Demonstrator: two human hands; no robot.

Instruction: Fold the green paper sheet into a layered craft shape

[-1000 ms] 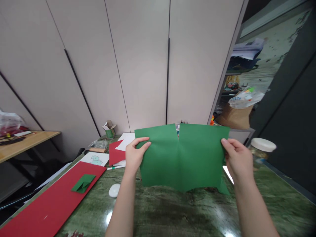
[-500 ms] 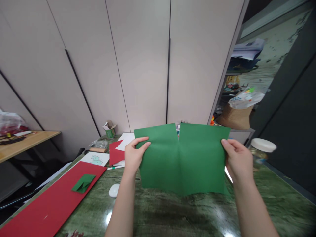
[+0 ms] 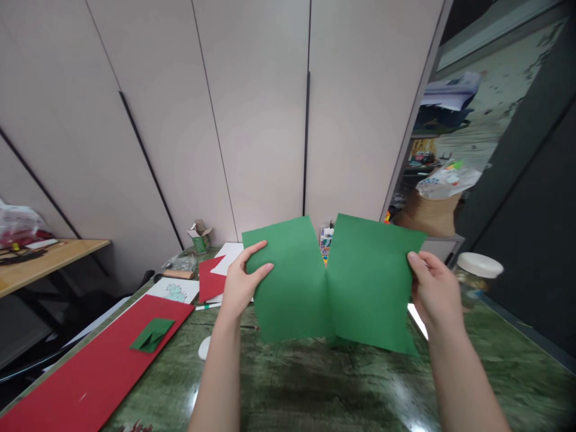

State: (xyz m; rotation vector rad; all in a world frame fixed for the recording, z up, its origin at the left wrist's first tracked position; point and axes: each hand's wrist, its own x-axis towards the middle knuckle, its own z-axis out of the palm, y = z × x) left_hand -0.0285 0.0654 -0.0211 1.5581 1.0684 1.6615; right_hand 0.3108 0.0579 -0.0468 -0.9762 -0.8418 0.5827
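A large green paper [image 3: 290, 288] is held up above the table, with a V-shaped split running down from the middle of its top edge. Below the split its two halves are still joined. My left hand [image 3: 245, 279] grips the left edge, thumb in front. On the right edge, my right hand [image 3: 434, 288] pinches the paper between thumb and fingers. A small folded green paper [image 3: 153, 334] lies on a long red board [image 3: 103, 372] at the left.
The marbled green table [image 3: 292, 390] carries a white rounded object [image 3: 204, 348], a marker [image 3: 208, 306], red paper [image 3: 210, 282], a drawing [image 3: 177, 290] and a small open box [image 3: 199, 237]. A white-lidded jar [image 3: 477, 276] stands at the right.
The split in the green paper has widened and lengthened downward. Its top corners beside the split have moved apart, and the two halves tilt outward. Both hands keep their grip.
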